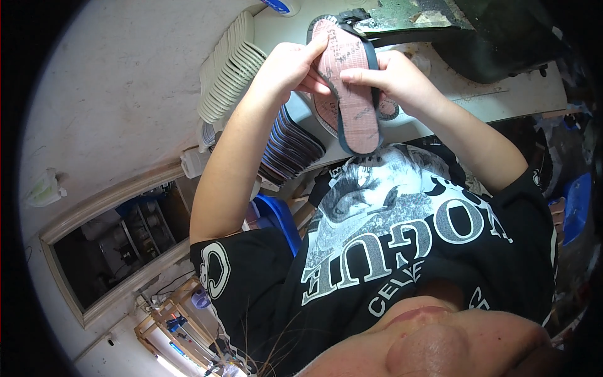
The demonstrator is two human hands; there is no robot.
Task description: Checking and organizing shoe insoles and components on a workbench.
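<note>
Between my two hands is a sandal (pixel 360 119) with a pink, faintly printed footbed and a dark rim. It has a dark strap piece at its far end. My left hand (pixel 290 68) grips the left edge, its thumb lying on the pink surface near the far end. My right hand (pixel 402 80) closes on the right edge, thumb pressed flat on the middle of the footbed. Behind it, parts of another pink-faced, dark-edged piece (pixel 323 114) show, mostly covered by the sandal and my hands. Fingers under the sandal are hidden.
Left of my hands stand a stack of pale soles (pixel 227 78) and a stack of dark soles (pixel 286 154). The white worktable (pixel 534 94) carries a dark green machine part (pixel 490 47) at the far right. Below are a blue bin (pixel 279 220) and another blue container (pixel 575 207).
</note>
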